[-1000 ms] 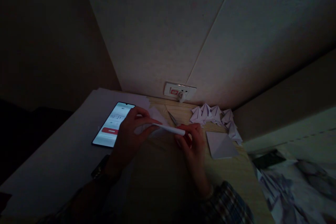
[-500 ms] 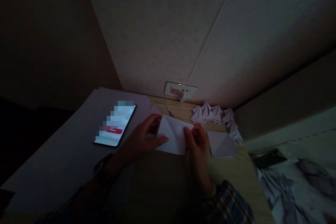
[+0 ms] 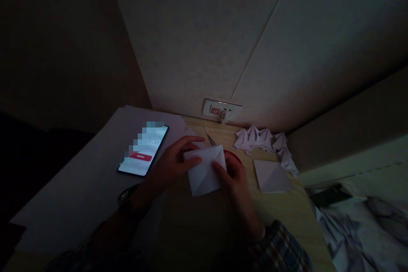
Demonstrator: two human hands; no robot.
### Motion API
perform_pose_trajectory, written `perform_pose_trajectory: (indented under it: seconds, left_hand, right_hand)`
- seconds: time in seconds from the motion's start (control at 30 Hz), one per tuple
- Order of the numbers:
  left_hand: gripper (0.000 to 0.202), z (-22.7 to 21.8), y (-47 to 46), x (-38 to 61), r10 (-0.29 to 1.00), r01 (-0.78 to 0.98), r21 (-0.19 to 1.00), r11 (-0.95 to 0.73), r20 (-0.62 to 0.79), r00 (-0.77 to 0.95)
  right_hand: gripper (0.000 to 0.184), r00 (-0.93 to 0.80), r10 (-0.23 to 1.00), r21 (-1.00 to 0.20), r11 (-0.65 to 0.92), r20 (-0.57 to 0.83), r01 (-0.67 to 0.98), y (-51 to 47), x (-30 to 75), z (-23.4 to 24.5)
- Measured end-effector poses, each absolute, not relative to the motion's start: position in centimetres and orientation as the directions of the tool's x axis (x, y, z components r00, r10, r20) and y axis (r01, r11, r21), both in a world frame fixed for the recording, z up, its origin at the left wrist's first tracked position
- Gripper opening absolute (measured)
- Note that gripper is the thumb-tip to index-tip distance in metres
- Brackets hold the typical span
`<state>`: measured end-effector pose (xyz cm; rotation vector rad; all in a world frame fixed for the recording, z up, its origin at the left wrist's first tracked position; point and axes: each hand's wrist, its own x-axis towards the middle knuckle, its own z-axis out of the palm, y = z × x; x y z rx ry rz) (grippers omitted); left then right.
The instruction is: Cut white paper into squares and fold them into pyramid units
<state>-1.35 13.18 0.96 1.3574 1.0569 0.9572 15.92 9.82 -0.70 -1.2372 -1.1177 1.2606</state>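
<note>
Between my hands is a square of white paper with a diagonal crease, held up off the wooden table. My left hand pinches its left edge, thumb on the front face and index finger stretched out above the upper edge. At the right edge my right hand grips it, with the thumb on the front and the other fingers behind. A red rounded object shows partly behind my right hand. To the right lies a flat stack of square paper. Several folded paper pieces with points stand behind it.
On the left, large white sheets cover the table, with a lit phone on top. A thin pointed tool lies behind the paper. A wall socket with a plug is at the back. Papers and a dark green item lie beyond the table's right edge.
The paper in my hands has been turned, so its crease now slants the other way. My right hand has shifted slightly left, and the red object behind it has come into sight.
</note>
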Motion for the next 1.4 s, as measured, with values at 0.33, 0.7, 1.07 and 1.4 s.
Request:
perform_pose_trajectory:
  seconds: [0.33,0.7,1.07,1.4]
  left_hand:
    - [0.020,1.31,12.94,-0.65,0.947,0.013,0.984,0.179,-0.176,0.268]
    - [0.020,0.95,12.92,-0.87,0.937,0.107,0.987,0.121,-0.149,0.315]
    - [0.030,1.30,12.99,-0.77,0.940,0.195,0.978,0.077,-0.136,0.312]
    - [0.031,1.44,12.82,-0.67,0.946,0.226,0.974,0.026,-0.097,0.310]
  right_hand:
    - [0.025,0.236,0.969,-0.995,-0.055,-0.073,-0.082,9.63,15.43,-0.91]
    - [0.025,0.212,0.964,-0.985,-0.139,-0.158,-0.104,9.80,15.38,-1.04]
    - [0.027,0.210,0.967,-0.988,-0.130,-0.145,-0.081,9.66,15.39,-1.30]
    - [0.026,0.204,0.965,-0.984,-0.143,-0.164,-0.110,9.53,15.21,-0.73]
